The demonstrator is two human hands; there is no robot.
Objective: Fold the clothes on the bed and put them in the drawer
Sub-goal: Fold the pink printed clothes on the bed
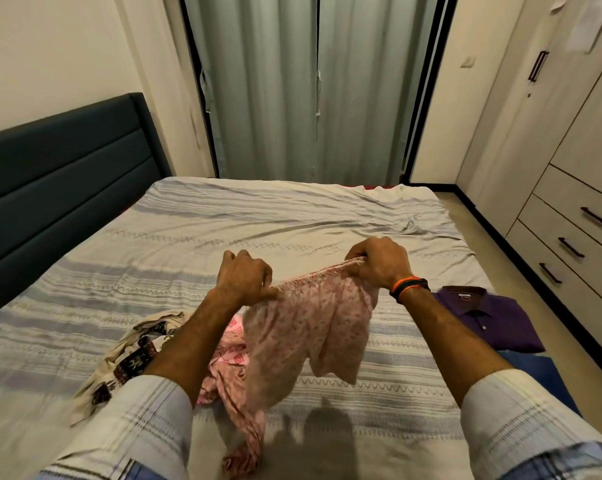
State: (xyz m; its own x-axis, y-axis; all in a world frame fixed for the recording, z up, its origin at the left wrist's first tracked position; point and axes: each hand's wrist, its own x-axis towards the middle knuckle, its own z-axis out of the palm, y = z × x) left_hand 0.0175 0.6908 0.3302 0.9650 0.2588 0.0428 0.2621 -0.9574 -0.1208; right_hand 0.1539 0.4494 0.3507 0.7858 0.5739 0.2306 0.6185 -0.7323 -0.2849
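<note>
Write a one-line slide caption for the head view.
Both hands, left hand and right hand, hold a pink patterned garment up over the bed, a folded purple shirt lying alongside.

Pale pink floral-print cotton garment (310,327) held up by top edge, hanging over bed, purple button-up shirt (483,317) folded flat at rt, cream-brown patterned cloth (126,355) crumpled at lt.

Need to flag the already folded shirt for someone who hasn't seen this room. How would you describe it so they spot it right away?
Start at the bed, then go to its right edge, the side nearest the drawers. The purple shirt lies there, folded flat with its collar up. It is the only dark, plain-coloured, folded garment; the others are pale, patterned and loose.
</note>
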